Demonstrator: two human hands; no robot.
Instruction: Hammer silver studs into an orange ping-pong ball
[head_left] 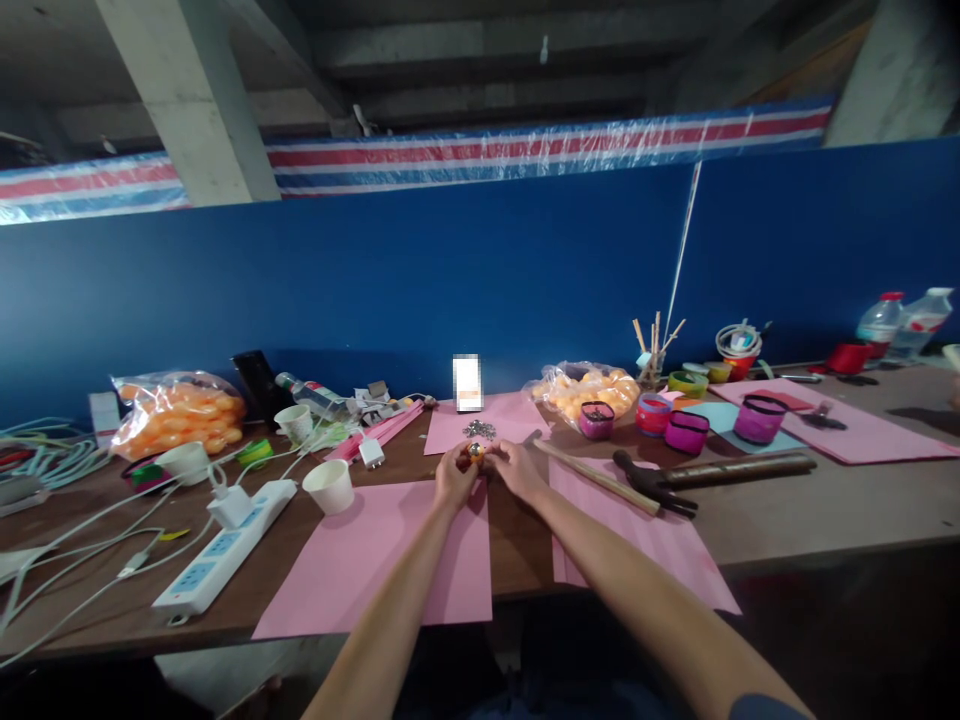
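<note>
My left hand (454, 476) pinches a small orange ball (475, 452) with a shiny silver spot on it. From the other side my right hand (517, 469) meets it, fingertips closed together at the ball; whether they grip a further small part is too small to tell. Just beyond the fingers, a little heap of silvery metal pieces (480, 429) lies on a sheet of pink paper (517, 412). Another pink sheet (375, 550) lies under my left forearm. To the right of my right hand rests a wooden stick (600, 476).
Bags of orange balls (180, 415) (592, 388) stand left and right. A claw hammer (735, 470) lies at right near purple tape rolls (686, 432). Paper cups (328, 487), a power strip (225, 550) and loose cables are at left. A blue partition (450, 270) closes the back.
</note>
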